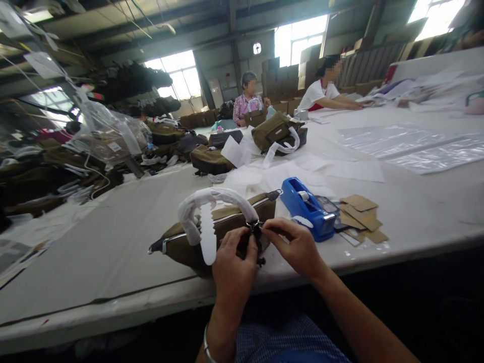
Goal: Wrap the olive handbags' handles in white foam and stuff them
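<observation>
An olive-green handbag (230,222) with silver zips lies at the table's near edge. White wrapping covers its arched handle (189,214), and a white notched strip (207,237) hangs over its side. At the metal ring (254,223) at the handle's right end, my left hand (234,259) is closed, thumb and fingers pinching by a small dark piece. Closed in a pinch from the other side is my right hand (297,244), fingertips touching the same spot. What exactly each hand grips is hidden. A blue tape dispenser (308,209) stands just beyond my right hand.
Brown cardboard pieces (361,217) lie right of the dispenser. Farther back are more olive bags (278,131), white paper sheets (321,169) and clear plastic sheets (416,146). Two people work across the table. A metal post with hanging plastic bags (109,131) rises at left.
</observation>
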